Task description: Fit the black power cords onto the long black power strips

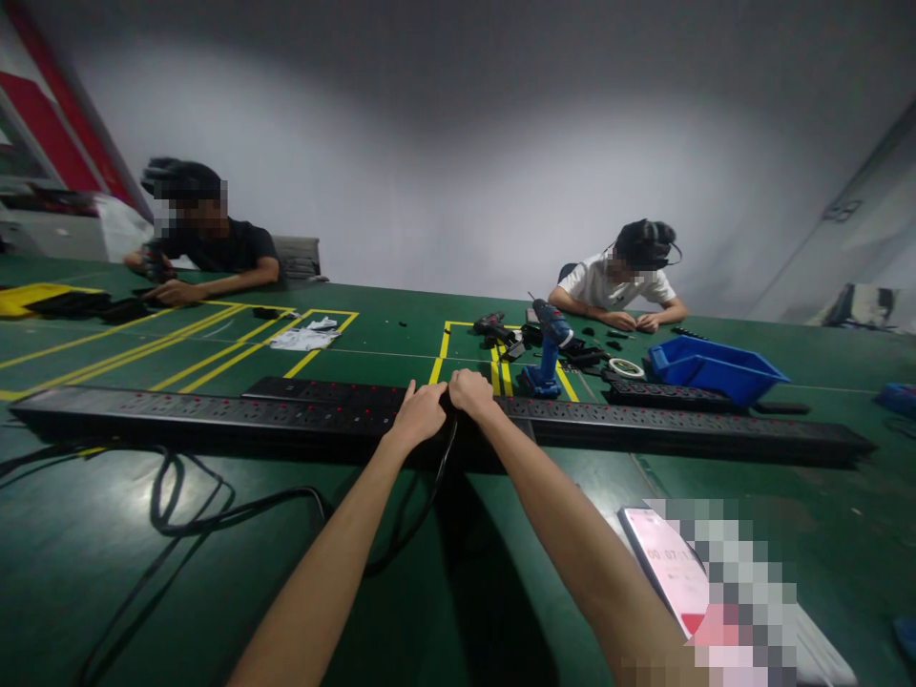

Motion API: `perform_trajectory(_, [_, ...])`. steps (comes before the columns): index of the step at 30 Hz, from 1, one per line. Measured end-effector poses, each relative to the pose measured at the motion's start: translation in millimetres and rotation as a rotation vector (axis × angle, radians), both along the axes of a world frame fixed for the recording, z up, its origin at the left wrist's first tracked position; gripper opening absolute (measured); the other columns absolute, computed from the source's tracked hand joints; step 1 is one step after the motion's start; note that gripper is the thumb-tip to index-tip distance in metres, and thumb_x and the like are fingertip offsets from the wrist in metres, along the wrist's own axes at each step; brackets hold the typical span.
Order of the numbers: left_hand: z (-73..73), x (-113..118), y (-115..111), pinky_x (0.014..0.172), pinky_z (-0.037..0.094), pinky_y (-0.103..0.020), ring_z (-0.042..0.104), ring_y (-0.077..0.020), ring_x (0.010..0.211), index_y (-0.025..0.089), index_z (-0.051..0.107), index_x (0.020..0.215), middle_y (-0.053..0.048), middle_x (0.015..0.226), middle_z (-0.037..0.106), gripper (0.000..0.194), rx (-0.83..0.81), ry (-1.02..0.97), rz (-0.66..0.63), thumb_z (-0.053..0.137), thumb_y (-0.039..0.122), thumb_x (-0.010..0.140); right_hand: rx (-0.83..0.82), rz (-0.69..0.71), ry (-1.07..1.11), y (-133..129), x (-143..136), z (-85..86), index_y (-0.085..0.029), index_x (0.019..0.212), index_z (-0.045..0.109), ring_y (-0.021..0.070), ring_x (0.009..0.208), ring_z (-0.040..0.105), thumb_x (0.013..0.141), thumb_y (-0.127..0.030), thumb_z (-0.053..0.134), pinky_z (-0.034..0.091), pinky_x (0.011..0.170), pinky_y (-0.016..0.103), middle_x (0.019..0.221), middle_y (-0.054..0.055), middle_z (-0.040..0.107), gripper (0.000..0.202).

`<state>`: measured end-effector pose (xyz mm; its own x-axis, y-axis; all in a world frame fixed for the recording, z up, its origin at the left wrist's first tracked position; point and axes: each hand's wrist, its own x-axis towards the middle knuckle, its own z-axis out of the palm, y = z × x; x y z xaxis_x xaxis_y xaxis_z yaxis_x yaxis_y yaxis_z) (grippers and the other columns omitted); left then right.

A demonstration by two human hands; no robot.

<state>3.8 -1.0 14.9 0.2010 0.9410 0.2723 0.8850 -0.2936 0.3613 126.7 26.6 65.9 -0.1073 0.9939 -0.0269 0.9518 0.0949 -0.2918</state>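
Note:
A long black power strip lies across the table in front of me, its top lined with sockets and small red marks. At its middle, my left hand and my right hand meet with fingers closed. A black cable runs down from between them toward the table. Both hands grip around the cable's upper end, which my fingers mostly hide. A shorter black power strip rests just behind the long one, left of my hands.
Beyond the strip stands a blue cordless drill, with a blue bin to its right. A loose cable loops at left. A phone lies near my right forearm. Two people sit across the green table.

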Motion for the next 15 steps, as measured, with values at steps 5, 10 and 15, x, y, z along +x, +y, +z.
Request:
perform_trajectory(5, [-0.6, -2, -1, 0.119, 0.016, -0.055, 0.054, -0.0257, 0.126, 0.022, 0.056, 0.125, -0.01, 0.129, 0.064, 0.045, 0.005, 0.03, -0.021, 0.043, 0.012, 0.082, 0.314, -0.027, 0.035, -26, 4, -9.1, -0.013, 0.118, 0.056, 0.03, 0.113, 0.059, 0.1, -0.04, 0.027, 0.045, 0.094, 0.041, 0.118, 0.02, 0.063, 0.043])
perform_trajectory(10, [0.7, -4, 1, 0.117, 0.018, -0.059, 0.056, -0.0264, 0.123, 0.027, 0.06, 0.122, -0.006, 0.126, 0.066, 0.038, -0.025, 0.02, -0.069, 0.04, 0.021, 0.09, 0.151, -0.007, 0.148, -46, 11, -18.4, -0.017, 0.12, 0.049, 0.0306, 0.098, 0.065, 0.093, -0.044, 0.044, 0.049, 0.082, 0.041, 0.104, 0.015, 0.068, 0.038])
perform_trajectory(15, [-2.7, -1, 5, 0.117, 0.019, -0.059, 0.054, -0.0264, 0.127, 0.027, 0.059, 0.124, -0.007, 0.132, 0.063, 0.042, -0.031, 0.039, -0.005, 0.039, 0.018, 0.089, 0.059, -0.085, 0.505, -32, 21, -33.7, -0.021, 0.119, 0.051, 0.0215, 0.081, 0.067, 0.082, -0.041, 0.063, 0.051, 0.072, 0.031, 0.094, 0.007, 0.069, 0.044])
